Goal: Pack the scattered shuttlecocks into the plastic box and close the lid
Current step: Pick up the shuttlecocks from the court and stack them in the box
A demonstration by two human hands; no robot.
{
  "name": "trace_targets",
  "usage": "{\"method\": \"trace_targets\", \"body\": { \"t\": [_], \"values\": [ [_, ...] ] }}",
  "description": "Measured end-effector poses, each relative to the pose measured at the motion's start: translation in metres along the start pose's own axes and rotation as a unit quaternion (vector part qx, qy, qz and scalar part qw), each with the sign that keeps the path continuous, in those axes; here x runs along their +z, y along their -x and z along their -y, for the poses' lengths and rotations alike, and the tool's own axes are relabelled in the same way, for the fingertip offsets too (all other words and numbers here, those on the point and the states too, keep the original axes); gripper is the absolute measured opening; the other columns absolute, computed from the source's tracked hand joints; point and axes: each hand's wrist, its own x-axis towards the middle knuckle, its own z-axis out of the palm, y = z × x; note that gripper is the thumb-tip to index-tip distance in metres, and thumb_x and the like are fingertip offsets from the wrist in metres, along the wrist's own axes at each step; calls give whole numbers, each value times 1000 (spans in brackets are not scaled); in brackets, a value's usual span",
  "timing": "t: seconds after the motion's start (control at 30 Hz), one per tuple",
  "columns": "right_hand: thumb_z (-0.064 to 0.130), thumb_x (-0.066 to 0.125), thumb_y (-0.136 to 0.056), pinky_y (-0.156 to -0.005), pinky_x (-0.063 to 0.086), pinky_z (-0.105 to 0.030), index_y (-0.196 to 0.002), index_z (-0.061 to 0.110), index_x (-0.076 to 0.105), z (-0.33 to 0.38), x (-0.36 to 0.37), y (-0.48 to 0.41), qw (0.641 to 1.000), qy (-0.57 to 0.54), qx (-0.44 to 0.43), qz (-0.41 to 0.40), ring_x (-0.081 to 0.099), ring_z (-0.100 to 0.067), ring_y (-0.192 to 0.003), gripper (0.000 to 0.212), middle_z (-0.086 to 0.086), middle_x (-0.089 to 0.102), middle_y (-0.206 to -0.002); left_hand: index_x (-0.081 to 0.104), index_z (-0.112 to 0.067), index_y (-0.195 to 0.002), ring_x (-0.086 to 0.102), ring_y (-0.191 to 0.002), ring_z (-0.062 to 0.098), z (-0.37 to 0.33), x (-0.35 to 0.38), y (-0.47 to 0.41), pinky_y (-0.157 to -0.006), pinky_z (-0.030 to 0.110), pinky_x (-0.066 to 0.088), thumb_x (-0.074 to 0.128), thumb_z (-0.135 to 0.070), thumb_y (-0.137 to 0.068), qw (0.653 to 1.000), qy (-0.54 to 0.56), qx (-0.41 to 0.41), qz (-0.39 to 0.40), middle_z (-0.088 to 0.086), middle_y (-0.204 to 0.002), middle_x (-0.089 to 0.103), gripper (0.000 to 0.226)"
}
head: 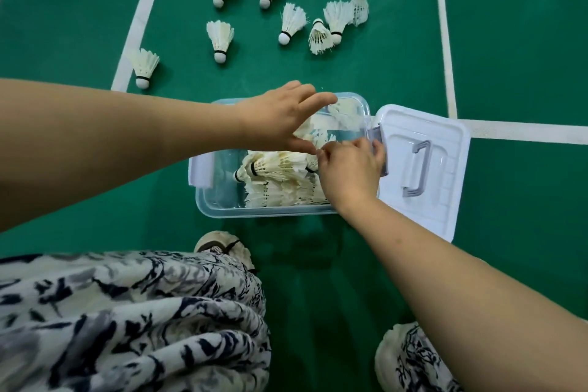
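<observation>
Left hand [280,114] over far half of plastic box [254,212], fingers straight, slightly spread. Packed shuttlecocks [280,181] fill the right part. Right hand [350,169] at right rim, fingers curled; grip unclear. Lid [445,200] off, overlapping right edge. Loose shuttlecocks [219,40] beyond far rim, open floor between.

Far shuttlecocks [342,114] in box [222,212] hidden under left hand [276,118]; right hand [350,169] grip unclear; forearms [127,137] cut off.
</observation>
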Motion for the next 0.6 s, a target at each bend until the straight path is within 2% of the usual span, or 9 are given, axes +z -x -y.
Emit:
{"method": "trace_targets", "body": {
  "t": [0.1,0.2,0.27,0.33,0.47,0.6],
  "values": [
    [30,36,-98,-115,7,-42,-106,19,67,3,1,0,1000,3,-1,7,45,-24,-117,34,-5,68,-107,30,-9,-143,43,-108,32,1,0,-1,-96,34,32,66,-45,-78,1000,0,4,-11,18,-120,47,83],
    [23,38,-96,-116,10,-40,-107,17,64,7,0,-1,1000,1,-14,4,48,-26,-115,30,-9,68,-105,34,-13,-139,47,-105,34,4,-1,-2,-92,34,36,63,-55,-74,1000,0,19,-24,20,-114,50,83],
    [20,38,-96,-108,22,-37,-109,15,64,10,-1,-1,1000,-24,-13,8,50,-28,-112,30,-11,67,-105,28,-21,-132,50,-100,33,5,0,-4,-89,36,40,49,-66,-70,999,-1,26,-37,19,-110,52,79],
    [19,38,-96,-96,29,-38,-108,14,63,14,0,0,999,-46,-11,12,50,-29,-109,28,-11,67,-105,26,-24,-128,51,-99,33,6,-1,-3,-88,36,41,45,-67,-69,999,6,19,-32,18,-109,52,76],
    [15,38,-96,-82,39,-37,-109,10,62,16,6,-1,996,-75,16,53,48,-33,-111,28,-14,64,-109,39,-9,-136,50,-102,34,6,-2,-1,-91,36,39,51,-65,-70,1000,3,5,-21,19,-113,52,87],
    [12,37,-95,-81,44,-32,-113,4,60,10,13,-5,986,-79,57,136,54,-35,-113,30,-17,58,-121,36,-8,-140,46,-113,34,6,-1,-1,-98,37,36,71,-43,-75,1000,9,-3,3,20,-123,48,82]
  ]
}}
